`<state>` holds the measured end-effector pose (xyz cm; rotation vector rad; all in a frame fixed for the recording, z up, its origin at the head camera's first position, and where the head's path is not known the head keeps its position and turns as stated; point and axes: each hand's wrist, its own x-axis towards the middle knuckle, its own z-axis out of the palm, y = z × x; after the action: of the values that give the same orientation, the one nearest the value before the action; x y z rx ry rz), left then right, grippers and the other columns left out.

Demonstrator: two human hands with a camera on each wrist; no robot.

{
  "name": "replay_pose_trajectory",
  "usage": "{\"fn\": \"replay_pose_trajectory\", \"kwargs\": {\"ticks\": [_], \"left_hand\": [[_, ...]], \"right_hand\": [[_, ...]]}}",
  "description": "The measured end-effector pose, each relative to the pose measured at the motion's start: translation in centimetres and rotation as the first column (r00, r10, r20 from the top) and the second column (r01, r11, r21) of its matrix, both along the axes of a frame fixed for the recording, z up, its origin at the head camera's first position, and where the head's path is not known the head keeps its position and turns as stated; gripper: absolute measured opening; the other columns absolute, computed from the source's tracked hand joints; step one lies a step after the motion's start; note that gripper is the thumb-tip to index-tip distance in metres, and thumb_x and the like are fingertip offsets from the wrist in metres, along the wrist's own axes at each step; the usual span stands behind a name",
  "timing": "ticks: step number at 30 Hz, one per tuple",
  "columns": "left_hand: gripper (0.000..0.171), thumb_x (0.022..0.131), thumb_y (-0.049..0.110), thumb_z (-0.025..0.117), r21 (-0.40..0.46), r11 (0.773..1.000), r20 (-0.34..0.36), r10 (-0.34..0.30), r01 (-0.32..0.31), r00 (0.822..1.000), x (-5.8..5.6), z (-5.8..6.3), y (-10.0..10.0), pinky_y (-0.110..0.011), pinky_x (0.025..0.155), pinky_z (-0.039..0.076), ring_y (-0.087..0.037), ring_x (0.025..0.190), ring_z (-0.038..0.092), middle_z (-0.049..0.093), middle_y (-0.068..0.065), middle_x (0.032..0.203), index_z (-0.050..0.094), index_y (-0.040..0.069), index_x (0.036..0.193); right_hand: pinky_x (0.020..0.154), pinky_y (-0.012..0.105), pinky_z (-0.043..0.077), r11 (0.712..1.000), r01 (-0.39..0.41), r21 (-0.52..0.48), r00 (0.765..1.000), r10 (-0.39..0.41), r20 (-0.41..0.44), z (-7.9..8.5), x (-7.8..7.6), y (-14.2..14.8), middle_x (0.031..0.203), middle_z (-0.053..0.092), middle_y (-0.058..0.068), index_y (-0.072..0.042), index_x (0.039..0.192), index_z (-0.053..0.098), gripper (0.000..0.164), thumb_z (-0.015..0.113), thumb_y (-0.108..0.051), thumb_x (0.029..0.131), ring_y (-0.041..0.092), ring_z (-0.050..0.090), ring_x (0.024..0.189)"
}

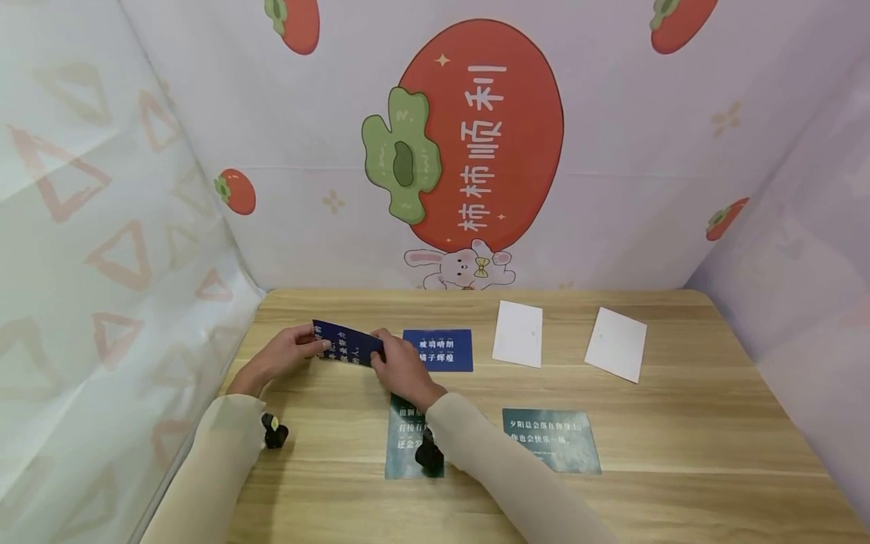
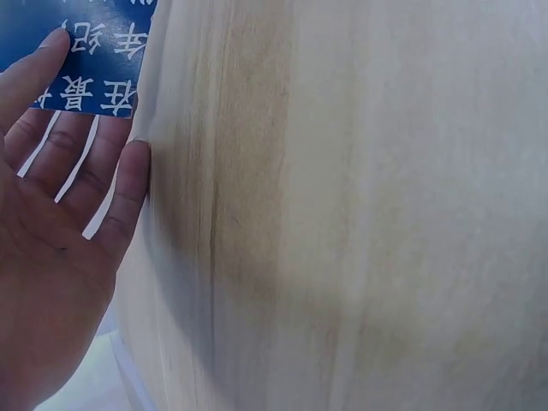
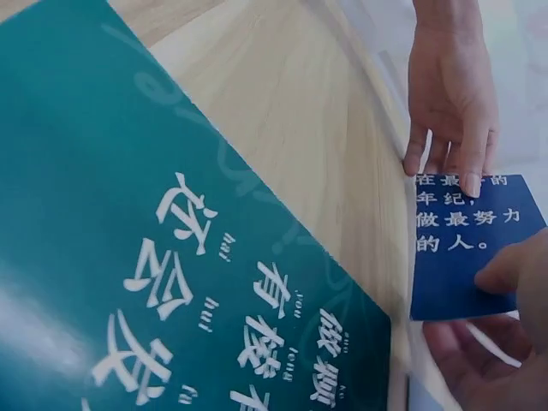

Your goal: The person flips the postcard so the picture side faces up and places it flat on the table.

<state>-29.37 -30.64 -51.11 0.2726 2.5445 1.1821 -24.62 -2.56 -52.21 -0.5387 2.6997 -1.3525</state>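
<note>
A dark blue card (image 1: 348, 346) with white Chinese characters is held slightly tilted between both hands at the left of the table. My left hand (image 1: 291, 349) pinches its left end, thumb on the printed face and fingers behind, as the left wrist view shows. The opposite end is pinched by my right hand (image 1: 405, 369), the thumb (image 3: 497, 272) again on the print. Just right of that hand lies another blue card (image 1: 442, 363), its left edge close to the fingers. Under the right wrist is a green card (image 3: 171, 180), partly covered by the forearm in the head view.
Two white cards (image 1: 519, 334) lie face down toward the back right of the wooden table (image 1: 680, 453). Another green card (image 1: 567, 442) with white print lies right of the right forearm. A patterned cloth (image 1: 306, 227) hangs behind the table and at its sides.
</note>
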Motion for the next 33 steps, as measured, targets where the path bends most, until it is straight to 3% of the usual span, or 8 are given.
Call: {"fn": "replay_pose_trajectory", "kwargs": {"ticks": [3, 4, 7, 10, 13, 18, 27, 33], "left_hand": [[0.037, 0.110, 0.036, 0.067, 0.014, 1.000, 0.006, -0.001, 0.001, 1.000, 0.0, 0.1, 0.1, -0.031, 0.085, 0.053, -0.019, 0.103, 0.067, 0.076, -0.014, 0.115, 0.067, 0.001, 0.122], [0.037, 0.110, 0.036, 0.068, 0.024, 1.000, 0.010, 0.003, -0.004, 1.000, 0.0, 0.1, 0.2, -0.030, 0.084, 0.053, -0.016, 0.099, 0.067, 0.076, -0.013, 0.112, 0.067, 0.001, 0.123], [0.039, 0.110, 0.032, 0.068, 0.053, 0.998, 0.030, 0.015, -0.016, 0.999, -0.1, -0.1, 0.3, -0.027, 0.080, 0.054, -0.009, 0.093, 0.065, 0.076, -0.013, 0.112, 0.064, -0.002, 0.128], [0.050, 0.110, 0.027, 0.068, 0.099, 0.994, 0.048, 0.030, -0.035, 0.998, -0.2, -0.3, 0.4, -0.028, 0.085, 0.061, -0.009, 0.098, 0.072, 0.076, -0.020, 0.124, 0.056, -0.005, 0.148], [0.056, 0.110, 0.022, 0.068, 0.137, 0.989, 0.067, 0.042, -0.051, 0.997, -0.3, -0.4, 0.6, -0.030, 0.084, 0.064, -0.011, 0.095, 0.073, 0.075, -0.020, 0.121, 0.049, -0.004, 0.155], [0.058, 0.108, 0.023, 0.071, 0.159, 0.985, 0.084, 0.054, -0.066, 0.995, -0.4, -0.2, 1.1, -0.030, 0.082, 0.064, -0.013, 0.093, 0.073, 0.076, -0.013, 0.114, 0.051, -0.002, 0.156], [0.054, 0.109, 0.027, 0.070, 0.150, 0.986, 0.072, 0.065, -0.075, 0.995, -0.6, -0.2, 2.4, -0.033, 0.076, 0.065, -0.017, 0.090, 0.073, 0.075, -0.018, 0.117, 0.055, 0.000, 0.153], [0.056, 0.109, 0.031, 0.070, 0.152, 0.984, 0.079, 0.085, -0.096, 0.993, -0.7, -0.4, 2.5, -0.034, 0.072, 0.066, -0.019, 0.084, 0.074, 0.066, -0.024, 0.126, 0.054, 0.003, 0.155]], "right_hand": [[0.059, 0.027, 0.042, 0.999, -0.013, -0.035, 1.000, 0.013, 0.001, -0.1, 0.0, 0.1, 0.081, 0.066, 0.006, -0.016, 0.163, 0.047, 0.054, 0.061, -0.013, 0.110, 0.012, 0.046, 0.051], [0.061, 0.026, 0.046, 0.999, -0.017, -0.042, 1.000, 0.017, -0.003, -0.1, 0.0, 0.1, 0.087, 0.070, 0.009, -0.018, 0.164, 0.046, 0.057, 0.062, -0.011, 0.109, 0.012, 0.053, 0.056], [0.076, 0.032, 0.059, 0.998, -0.022, -0.065, 1.000, 0.022, -0.005, -0.1, 0.2, 0.2, 0.124, 0.075, 0.018, -0.021, 0.165, 0.043, 0.064, 0.064, -0.007, 0.106, 0.020, 0.074, 0.088], [0.087, 0.035, 0.062, 0.995, -0.024, -0.096, 0.999, 0.026, 0.018, -0.2, 0.2, 0.2, 0.139, 0.071, 0.017, -0.019, 0.161, 0.048, 0.059, 0.066, -0.009, 0.106, 0.025, 0.075, 0.113], [0.086, 0.034, 0.061, 0.990, -0.010, -0.143, 0.998, 0.020, 0.068, -0.4, 0.2, 0.2, 0.130, 0.073, 0.013, -0.015, 0.153, 0.056, 0.044, 0.064, -0.015, 0.110, 0.022, 0.074, 0.108], [0.087, 0.036, 0.062, 0.976, 0.048, -0.214, 0.989, -0.017, 0.145, -0.5, 0.2, 0.3, 0.121, 0.076, 0.007, -0.013, 0.138, 0.066, 0.027, 0.063, -0.017, 0.111, 0.021, 0.075, 0.108], [0.084, 0.035, 0.063, 0.968, 0.005, -0.252, 0.982, 0.043, 0.185, -1.0, 0.4, 0.3, 0.124, 0.071, 0.010, -0.018, 0.157, 0.055, 0.053, 0.065, -0.005, 0.107, 0.020, 0.075, 0.105], [0.079, 0.031, 0.062, 0.964, -0.029, -0.263, 0.978, 0.082, 0.193, -1.1, 0.6, 0.2, 0.137, 0.066, 0.013, -0.016, 0.152, 0.060, 0.046, 0.063, -0.004, 0.108, 0.020, 0.075, 0.107]]}}
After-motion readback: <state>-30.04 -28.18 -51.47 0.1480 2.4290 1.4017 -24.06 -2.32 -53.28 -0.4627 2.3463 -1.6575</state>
